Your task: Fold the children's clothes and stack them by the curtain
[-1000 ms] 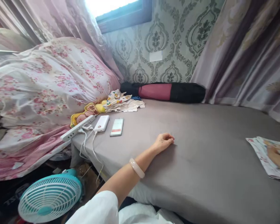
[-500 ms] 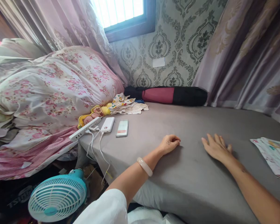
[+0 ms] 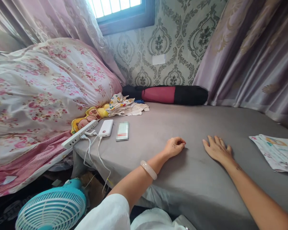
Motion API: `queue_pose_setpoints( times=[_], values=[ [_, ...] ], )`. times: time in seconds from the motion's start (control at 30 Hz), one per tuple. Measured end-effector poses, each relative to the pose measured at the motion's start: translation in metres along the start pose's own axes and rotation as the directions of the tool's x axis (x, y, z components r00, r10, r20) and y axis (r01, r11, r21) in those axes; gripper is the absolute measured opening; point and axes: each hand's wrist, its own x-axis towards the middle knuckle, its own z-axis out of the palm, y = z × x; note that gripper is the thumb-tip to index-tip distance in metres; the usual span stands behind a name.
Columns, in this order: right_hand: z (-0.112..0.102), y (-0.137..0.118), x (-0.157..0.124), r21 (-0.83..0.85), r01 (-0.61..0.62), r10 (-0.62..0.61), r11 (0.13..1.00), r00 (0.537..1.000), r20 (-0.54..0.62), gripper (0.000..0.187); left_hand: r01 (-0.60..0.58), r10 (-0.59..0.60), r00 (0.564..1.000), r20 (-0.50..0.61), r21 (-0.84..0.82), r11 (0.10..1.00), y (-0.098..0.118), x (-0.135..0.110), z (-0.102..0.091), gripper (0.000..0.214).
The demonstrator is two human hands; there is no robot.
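Note:
My left hand (image 3: pixel 174 147) rests on the grey sheet (image 3: pixel 177 123), its fingers loosely curled in and nothing seen in them. A pale bangle (image 3: pixel 148 170) circles that forearm. To its right, my right hand (image 3: pixel 218 149) lies palm down with the fingers spread, touching only the sheet. Folded printed cloths (image 3: pixel 278 153) lie further right, apart from it. Left of my left hand is a phone-like flat object (image 3: pixel 122 131) with its face blurred out. Beside that lies a white power bank (image 3: pixel 106 128) with a cable plugged in.
A white power strip (image 3: pixel 80 134) lies at the bed's left edge, its cables hanging down. Below stands a turquoise fan (image 3: pixel 51 206). Crumpled cloths (image 3: pixel 127 107) and a black and red rolled bag (image 3: pixel 165 95) lie along the back. Floral bedding (image 3: pixel 50 83) is piled left.
My right hand has settled flat on the sheet, slightly further left in view. The left hand stays in place. The view has tilted down and turned a little right.

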Motion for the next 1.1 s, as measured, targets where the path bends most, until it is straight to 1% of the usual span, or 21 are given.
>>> queue_pose_setpoints(
  times=[0.07,0.13,0.27,0.37,0.43,0.53,0.63,0.67,0.7,0.77,0.83,0.87,0.97,1.03,1.1],
  values=[
    [0.000,0.000,0.000,-0.006,-0.005,0.005,1.000,1.000,0.002,0.072,0.010,-0.009,1.000,0.016,-0.024,1.000,0.000,0.000,0.000,0.024],
    [0.000,0.000,0.000,-0.012,-0.009,0.009,1.000,1.000,0.008,0.073,0.047,-0.045,0.998,0.033,-0.085,0.995,0.001,0.002,-0.001,0.022],
    [0.000,0.000,-0.001,-0.020,-0.016,0.017,1.000,1.000,0.017,0.074,0.200,-0.181,0.979,0.093,-0.268,0.943,0.008,0.007,-0.009,0.015],
    [-0.001,-0.001,-0.002,-0.018,-0.023,0.023,1.000,1.000,0.019,0.076,0.283,-0.246,0.958,0.146,-0.369,0.885,0.014,0.013,-0.023,0.010],
    [-0.001,-0.001,-0.002,-0.011,-0.019,0.019,1.000,1.000,0.016,0.077,0.304,-0.272,0.953,0.135,-0.403,0.863,0.016,0.020,-0.036,0.011],
    [0.001,0.001,-0.002,0.014,-0.009,0.009,1.000,1.000,0.000,0.080,0.292,-0.305,0.951,0.045,-0.453,0.842,0.014,0.032,-0.065,0.012],
    [0.003,0.002,-0.002,0.036,0.000,0.000,0.999,1.000,-0.011,0.081,0.273,-0.356,0.931,-0.080,-0.493,0.826,0.009,0.043,-0.105,0.011],
    [0.003,0.002,-0.003,0.038,-0.002,0.002,0.999,1.000,-0.011,0.081,0.262,-0.377,0.916,-0.137,-0.506,0.822,0.007,0.046,-0.121,0.012],
    [0.003,0.002,-0.003,0.038,-0.006,0.006,0.999,1.000,-0.011,0.081,0.235,-0.394,0.892,-0.219,-0.521,0.820,0.005,0.048,-0.138,0.013],
    [0.002,0.001,-0.005,0.031,-0.006,0.006,0.999,1.000,-0.003,0.084,0.195,-0.441,0.817,-0.372,-0.541,0.818,-0.002,0.051,-0.174,0.015],
    [0.000,0.000,-0.007,0.022,-0.002,0.002,1.000,1.000,0.012,0.088,0.170,-0.474,0.736,-0.483,-0.545,0.821,-0.012,0.052,-0.213,0.014],
    [-0.002,-0.001,-0.008,0.019,-0.002,0.001,1.000,1.000,0.021,0.090,0.164,-0.496,0.682,-0.538,-0.547,0.821,-0.018,0.052,-0.231,0.014],
    [-0.004,-0.003,-0.008,0.017,-0.018,0.017,1.000,0.999,0.038,0.092,0.155,-0.543,0.497,-0.677,-0.546,0.823,-0.036,0.049,-0.283,0.014],
    [-0.004,-0.002,-0.008,0.013,-0.015,0.014,1.000,0.999,0.036,0.093,0.155,-0.555,0.386,-0.737,-0.542,0.826,-0.048,0.045,-0.311,0.012],
    [-0.001,0.000,-0.007,0.004,-0.004,0.004,1.000,1.000,0.028,0.092,0.160,-0.560,0.287,-0.777,-0.538,0.828,-0.058,0.040,-0.334,0.012]
  ],
)
